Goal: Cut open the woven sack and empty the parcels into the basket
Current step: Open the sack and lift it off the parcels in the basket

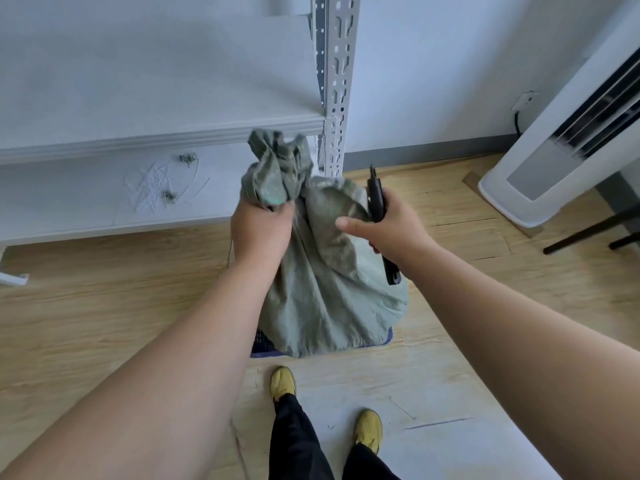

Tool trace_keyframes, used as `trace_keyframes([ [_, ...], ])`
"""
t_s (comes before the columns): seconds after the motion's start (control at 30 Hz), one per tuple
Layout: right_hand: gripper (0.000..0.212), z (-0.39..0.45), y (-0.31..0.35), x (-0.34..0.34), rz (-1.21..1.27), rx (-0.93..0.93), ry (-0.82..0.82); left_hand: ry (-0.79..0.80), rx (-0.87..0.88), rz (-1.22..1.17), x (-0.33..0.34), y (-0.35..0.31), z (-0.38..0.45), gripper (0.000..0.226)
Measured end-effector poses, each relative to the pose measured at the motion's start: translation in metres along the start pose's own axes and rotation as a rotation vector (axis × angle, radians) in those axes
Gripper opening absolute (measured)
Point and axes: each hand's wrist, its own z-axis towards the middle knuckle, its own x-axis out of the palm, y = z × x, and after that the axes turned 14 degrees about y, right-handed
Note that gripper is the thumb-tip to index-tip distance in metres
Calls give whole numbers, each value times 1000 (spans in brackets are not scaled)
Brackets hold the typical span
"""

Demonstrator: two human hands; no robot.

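The woven sack point(325, 289) is grey-green, coarse-woven and heavily creased. It stands upright, its body bulging and draping downward over the basket point(260, 341). Its neck is gathered into a twisted bunch at the top, with loose folds of fabric fanning upward above the gathering point. A faint green patch shows just below the bunch. The basket is dark blue plastic with slotted walls; only its near-left corner and a strip of its right rim are visible beneath the sack. It rests on the wooden floor, near the foot of a shelving upright. The parcels cannot be seen.
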Motion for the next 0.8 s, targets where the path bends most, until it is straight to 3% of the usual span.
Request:
trace_keyframes([
  [0.07,75,0,-5,0,-10,56,-79,-61,-12,-48,0,-2,7,47],
  [0.13,79,0,-10,7,-21,90,-24,-41,-119,-173,5,0,16,63],
  [0.27,84,-3,-9,37,-151,-13,142,208,-422,-495,16,-6,20,71],
  [0.37,80,5,-12,46,-187,11,52,420,-361,-458,19,-12,16,68],
  [0.47,47,15,-21,41,-89,56,-62,613,-162,-469,9,-13,8,53],
  [0.57,34,22,-24,30,17,107,-111,676,-57,-256,-5,-2,-9,68],
  [0.63,29,24,-22,27,2,115,-106,639,-95,-14,-1,18,-22,84],
  [0.7,26,26,-19,28,-15,112,-89,533,-147,235,14,40,-42,101],
  [0.8,26,27,-13,33,-84,123,-24,369,-129,332,42,56,-76,111],
])
